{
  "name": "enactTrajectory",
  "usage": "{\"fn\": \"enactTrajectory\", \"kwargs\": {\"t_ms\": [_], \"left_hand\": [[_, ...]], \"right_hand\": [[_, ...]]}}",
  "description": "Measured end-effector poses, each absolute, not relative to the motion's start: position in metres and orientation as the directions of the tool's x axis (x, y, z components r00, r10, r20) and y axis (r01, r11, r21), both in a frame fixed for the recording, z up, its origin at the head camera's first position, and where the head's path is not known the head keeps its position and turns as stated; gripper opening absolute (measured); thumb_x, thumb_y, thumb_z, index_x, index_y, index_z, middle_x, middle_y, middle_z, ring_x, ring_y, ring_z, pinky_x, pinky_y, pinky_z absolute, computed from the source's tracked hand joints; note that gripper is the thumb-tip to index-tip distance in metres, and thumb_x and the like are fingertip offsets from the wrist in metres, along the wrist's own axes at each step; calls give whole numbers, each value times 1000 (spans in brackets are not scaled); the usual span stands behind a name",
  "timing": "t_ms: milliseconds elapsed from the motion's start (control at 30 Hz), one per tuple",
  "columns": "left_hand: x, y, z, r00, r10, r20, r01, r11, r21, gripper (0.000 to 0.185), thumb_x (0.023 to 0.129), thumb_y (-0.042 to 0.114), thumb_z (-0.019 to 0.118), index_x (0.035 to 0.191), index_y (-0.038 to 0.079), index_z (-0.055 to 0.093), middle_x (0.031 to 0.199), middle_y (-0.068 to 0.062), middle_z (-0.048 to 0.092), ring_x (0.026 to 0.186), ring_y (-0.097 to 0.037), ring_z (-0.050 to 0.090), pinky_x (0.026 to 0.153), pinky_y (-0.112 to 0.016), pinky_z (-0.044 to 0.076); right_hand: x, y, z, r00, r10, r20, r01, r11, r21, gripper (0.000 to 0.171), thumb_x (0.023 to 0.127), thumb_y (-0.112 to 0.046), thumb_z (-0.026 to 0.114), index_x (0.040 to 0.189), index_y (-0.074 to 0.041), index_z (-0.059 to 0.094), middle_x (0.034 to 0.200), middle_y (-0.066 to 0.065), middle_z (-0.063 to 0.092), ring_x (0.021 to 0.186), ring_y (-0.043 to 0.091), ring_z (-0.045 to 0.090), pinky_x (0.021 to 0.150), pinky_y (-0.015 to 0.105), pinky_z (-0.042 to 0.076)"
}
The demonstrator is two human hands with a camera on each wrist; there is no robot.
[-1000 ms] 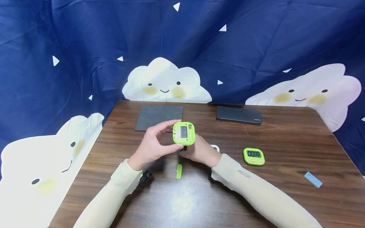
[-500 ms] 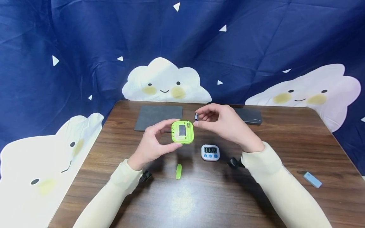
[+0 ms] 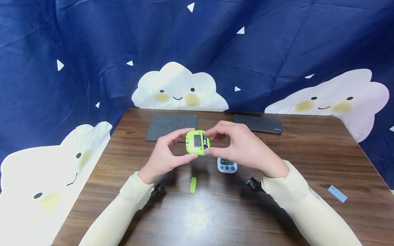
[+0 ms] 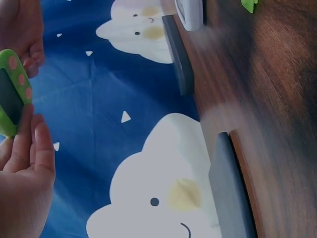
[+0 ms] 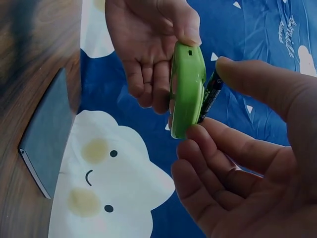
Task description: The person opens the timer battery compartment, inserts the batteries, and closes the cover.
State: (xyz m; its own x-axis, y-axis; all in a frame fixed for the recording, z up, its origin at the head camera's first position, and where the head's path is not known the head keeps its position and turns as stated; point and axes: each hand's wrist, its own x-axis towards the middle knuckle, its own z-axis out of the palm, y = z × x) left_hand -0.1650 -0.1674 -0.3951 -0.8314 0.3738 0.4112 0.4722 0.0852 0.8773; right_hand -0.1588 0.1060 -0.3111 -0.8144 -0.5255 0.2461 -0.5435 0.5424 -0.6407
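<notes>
My left hand grips a green square timer above the table, its back facing me, thumb below and fingers on top. In the right wrist view the green timer shows edge-on. My right hand pinches a small black battery and holds it against the timer's right side; the battery sits between thumb and forefinger. A loose green battery cover lies on the wooden table below the timer. The left wrist view shows the timer's front with pink buttons.
A white timer with blue buttons lies just under my right hand. At the back lie a grey pad and a black flat device. A small blue-grey block sits at the right. A star-and-cloud cloth hangs behind.
My right hand rose from the table with the battery, then brought it left and down onto the timer's back. The second green timer at right is now hidden by my arm.
</notes>
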Motion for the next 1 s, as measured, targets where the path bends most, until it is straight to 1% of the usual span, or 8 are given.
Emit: {"fn": "enactTrajectory", "kwargs": {"t_ms": [133, 267, 400, 533, 633, 700, 833, 1000], "left_hand": [[-165, -167, -395, -830, 375, 412, 475, 88, 876, 73, 84, -3, 94, 151, 9, 68, 136, -10, 80, 121, -23, 75, 112, -32, 59], [-165, -167, -395, -830, 375, 414, 478, 94, 873, 74, 83, -3, 94, 151, 6, 67, 135, -11, 80, 120, -21, 75, 112, -32, 58], [-165, -168, -396, -834, 373, 406, 472, 102, 876, 73, 84, -2, 95, 151, 9, 68, 135, -12, 79, 120, -20, 75, 112, -32, 58], [-165, -168, -397, -836, 373, 403, 466, 94, 880, 73, 84, -2, 94, 151, 12, 69, 134, -11, 80, 121, -19, 75, 113, -31, 58], [-165, -168, -397, -835, 374, 404, 464, 81, 882, 73, 84, -3, 94, 151, 11, 69, 134, -16, 79, 121, -18, 74, 114, -30, 57], [-165, -168, -397, -833, 373, 408, 465, 74, 882, 73, 84, -3, 93, 152, 6, 68, 134, -21, 78, 121, -17, 74, 114, -29, 56], [-165, -168, -397, -834, 367, 413, 467, 71, 881, 73, 83, -4, 94, 151, 4, 67, 135, -20, 78, 120, -16, 74, 113, -30, 57], [-165, -168, -396, -839, 359, 409, 464, 82, 882, 74, 83, -3, 94, 151, 10, 69, 135, -12, 79, 120, -16, 74, 113, -36, 58]], "right_hand": [[-156, 105, -312, -805, -533, 260, -562, 548, -620, 39, 89, -25, 97, 125, -17, 84, 107, -7, 78, 98, 8, 71, 86, 28, 61], [-155, 105, -312, -805, -533, 261, -566, 559, -606, 43, 90, -28, 97, 129, -15, 84, 106, -8, 78, 97, 10, 72, 85, 31, 61], [-154, 106, -313, -805, -535, 256, -566, 562, -603, 46, 91, -28, 95, 133, -14, 83, 109, -7, 79, 97, 11, 72, 84, 33, 61], [-154, 107, -315, -802, -540, 256, -569, 559, -602, 46, 93, -27, 94, 136, -14, 82, 109, -7, 79, 97, 9, 70, 84, 31, 60], [-154, 108, -317, -800, -540, 260, -570, 550, -610, 45, 94, -26, 93, 136, -14, 82, 109, -8, 79, 97, 9, 70, 84, 30, 60], [-154, 108, -318, -800, -537, 267, -570, 541, -618, 44, 94, -27, 93, 135, -15, 82, 110, -9, 79, 97, 8, 70, 84, 29, 60], [-157, 111, -323, -815, -515, 265, -533, 489, -690, 44, 94, -25, 93, 136, -18, 81, 111, -8, 80, 99, 10, 72, 88, 27, 61], [-165, 114, -333, -857, -495, 145, -348, 346, -871, 53, 96, -18, 90, 146, -15, 73, 115, 3, 80, 104, 17, 75, 93, 23, 62]]}}
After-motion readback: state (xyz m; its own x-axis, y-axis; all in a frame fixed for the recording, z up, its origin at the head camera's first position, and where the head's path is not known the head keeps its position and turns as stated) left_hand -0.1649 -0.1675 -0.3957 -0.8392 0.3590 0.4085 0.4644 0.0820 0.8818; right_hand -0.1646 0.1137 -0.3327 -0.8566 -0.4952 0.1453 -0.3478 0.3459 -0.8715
